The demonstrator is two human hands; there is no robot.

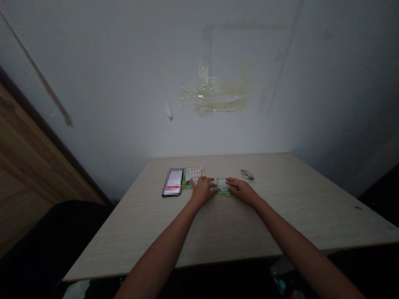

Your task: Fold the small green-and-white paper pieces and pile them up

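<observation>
A small green and white printed paper (222, 187) lies flat on the table between my two hands. My left hand (204, 190) has its thumb and index finger on the paper's left edge, while its other fingers spread out over the corner of a larger green and white printed sheet (195, 171). At the right edge of the small paper, the thumb and fingertips of my right hand (241, 190) hold it down. Whether the small paper is a single sheet or folded, I cannot tell.
A phone (173, 182) with a lit, blurred screen lies left of the larger sheet. Behind my right hand is a small colourful folded piece (247, 174). The pale wooden table (224, 232) meets a wall (124, 83) with old tape (215, 97). Something dark (56, 245) stands left.
</observation>
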